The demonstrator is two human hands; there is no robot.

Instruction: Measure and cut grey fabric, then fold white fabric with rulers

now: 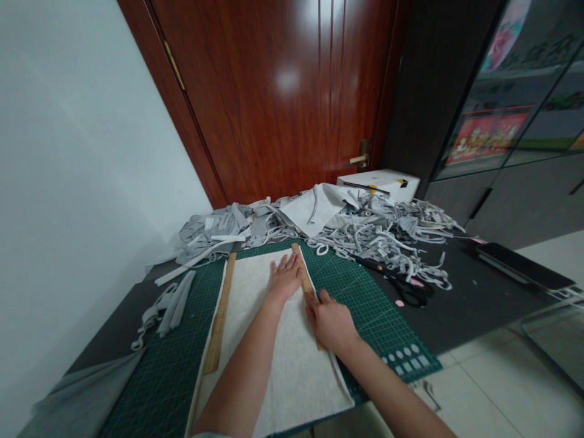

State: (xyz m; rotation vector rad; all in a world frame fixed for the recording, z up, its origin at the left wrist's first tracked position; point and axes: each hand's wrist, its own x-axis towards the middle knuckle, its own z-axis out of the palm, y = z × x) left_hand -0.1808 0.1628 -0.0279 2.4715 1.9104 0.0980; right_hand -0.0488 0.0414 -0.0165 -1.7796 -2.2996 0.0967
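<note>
A pale rectangular piece of fabric lies flat on a green cutting mat. One wooden ruler runs along its left side, with nobody touching it. Along the right side lies a second wooden ruler. My left hand rests flat with spread fingers on the fabric, its fingertips reaching this right ruler's edge. Lower down, my right hand has its fingers bent over the same ruler, thumb to the right. The undersides of its fingers are hidden.
A heap of grey fabric scraps spreads behind the mat, before a white box. Black scissors lie to the right, a dark phone-like slab beyond. Grey strips and folded grey cloth lie left.
</note>
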